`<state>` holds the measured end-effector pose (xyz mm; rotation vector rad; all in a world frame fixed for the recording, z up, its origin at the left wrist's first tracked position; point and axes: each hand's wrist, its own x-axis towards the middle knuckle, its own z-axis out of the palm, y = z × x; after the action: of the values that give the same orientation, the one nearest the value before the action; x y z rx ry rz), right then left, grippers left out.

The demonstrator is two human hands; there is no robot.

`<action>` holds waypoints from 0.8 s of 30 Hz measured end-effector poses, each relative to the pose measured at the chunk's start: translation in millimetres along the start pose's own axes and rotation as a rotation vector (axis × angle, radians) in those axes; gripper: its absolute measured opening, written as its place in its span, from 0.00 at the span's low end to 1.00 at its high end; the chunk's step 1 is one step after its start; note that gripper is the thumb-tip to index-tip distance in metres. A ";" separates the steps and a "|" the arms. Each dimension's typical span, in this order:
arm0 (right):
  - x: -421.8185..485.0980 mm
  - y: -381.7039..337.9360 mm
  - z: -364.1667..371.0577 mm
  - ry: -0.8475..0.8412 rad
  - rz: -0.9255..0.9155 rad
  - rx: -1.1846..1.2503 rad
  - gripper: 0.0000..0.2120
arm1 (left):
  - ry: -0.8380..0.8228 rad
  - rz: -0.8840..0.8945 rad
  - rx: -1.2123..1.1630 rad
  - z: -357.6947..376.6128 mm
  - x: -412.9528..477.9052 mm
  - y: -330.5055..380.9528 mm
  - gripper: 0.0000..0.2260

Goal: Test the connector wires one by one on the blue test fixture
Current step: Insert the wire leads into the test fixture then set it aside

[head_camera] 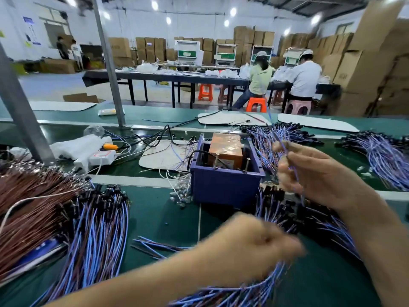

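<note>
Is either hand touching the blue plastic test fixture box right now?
No: the right hand pinches a thin blue wire beside the blue plastic test fixture box, and the left hand is nearer the camera.

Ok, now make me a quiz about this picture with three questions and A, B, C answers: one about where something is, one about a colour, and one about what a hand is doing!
1. Where is the orange-brown taped block?
A) inside the blue plastic box fixture
B) up on a shelf
C) in a bucket

2. What colour is the flat work belt?
A) red
B) green
C) yellow

3. What is the right hand doing?
A) lying flat on the belt
B) pinching a thin blue wire
C) waving with nothing in it

Answers:
1 A, the block sits between the box's walls.
2 B, green shows between the wire piles.
3 B, the fingertips close on the wire, raised beside the box.
</note>
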<state>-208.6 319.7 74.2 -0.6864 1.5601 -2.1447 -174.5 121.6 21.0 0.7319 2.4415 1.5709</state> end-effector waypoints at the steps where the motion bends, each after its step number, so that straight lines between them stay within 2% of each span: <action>1: -4.8 -3.5 2.0 0.012 0.035 -0.076 0.14 | -0.068 0.074 -0.126 6.7 -7.8 15.5 0.20; 3: -8.4 0.3 10.5 0.018 0.121 -0.279 0.10 | 0.069 -0.024 -0.528 -26.9 7.2 25.5 0.13; 4: -8.4 6.8 17.7 0.025 0.167 -0.393 0.09 | 0.170 -0.021 -0.601 -40.9 10.6 27.5 0.11; 7: -7.1 29.8 32.8 0.104 0.261 -0.568 0.06 | 0.152 0.096 -0.626 -45.2 8.5 21.1 0.16; 10: -7.1 44.0 35.5 0.055 0.348 -0.600 0.06 | 0.113 0.110 -0.679 -60.4 5.4 23.9 0.16; 12: -6.9 50.3 34.1 0.029 0.406 -0.695 0.06 | 0.143 0.120 -0.693 -62.8 4.9 26.4 0.15; 14: -6.0 53.6 32.3 0.065 0.410 -0.798 0.06 | 0.161 0.125 -0.720 -69.4 5.9 28.8 0.16; 17: -4.1 52.1 25.8 0.256 0.258 -0.940 0.06 | 0.210 0.197 -0.857 -82.0 6.2 27.7 0.14; 21: -1.1 52.9 14.3 0.615 -0.125 -1.396 0.09 | 0.334 0.273 -0.936 -89.3 4.3 23.9 0.15; 24: 1.5 62.1 8.1 0.685 -0.268 -1.484 0.06 | 0.317 0.300 -0.866 -86.3 1.2 18.2 0.14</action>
<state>-202.9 294.3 17.2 -0.5083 3.5622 -0.9695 -202.1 57.9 75.4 0.7140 1.5337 2.7249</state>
